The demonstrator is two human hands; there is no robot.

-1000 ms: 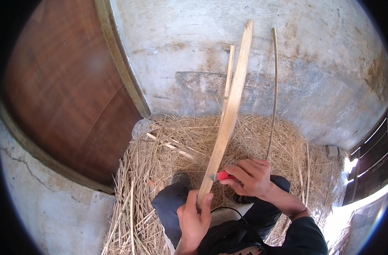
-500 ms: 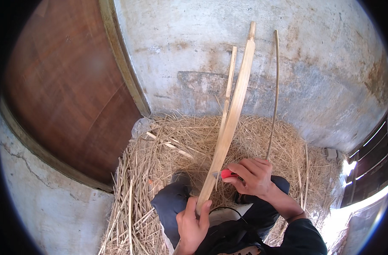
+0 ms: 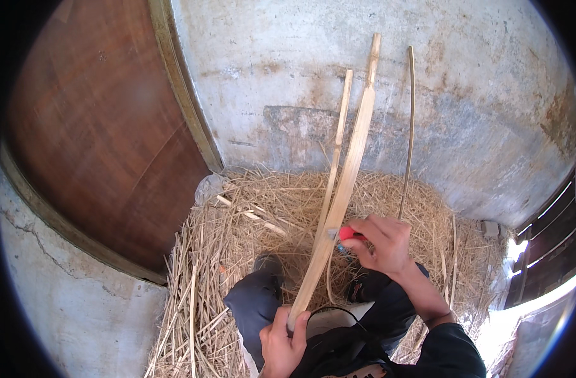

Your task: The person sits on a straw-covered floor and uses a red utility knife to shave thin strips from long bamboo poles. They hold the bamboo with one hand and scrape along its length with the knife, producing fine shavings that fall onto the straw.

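A long, pale bamboo strip point(image 3: 339, 203) slants up and away from my lap, its far end against the wall. My left hand point(image 3: 283, 345) is closed round its near end. In my right hand point(image 3: 386, 242) is a red-handled knife point(image 3: 351, 234), gripped with the fingers curled over the handle. The knife's short blade rests on the strip's right side, about a third of the way up from my left hand. A thin sliver point(image 3: 329, 280) hangs below the blade beside the strip.
More strips lean on the stained wall point(image 3: 288, 69): a narrow one point(image 3: 344, 104), one behind the held strip point(image 3: 375, 57), and a thin rod point(image 3: 411, 120). Straw and shavings point(image 3: 256, 201) cover the floor round my legs. A brown door panel point(image 3: 105, 120) stands at left.
My right hand and the knife have moved up along the strip, away from my left hand. The strip and my left hand have shifted slightly toward me, lowering the strip's far end.
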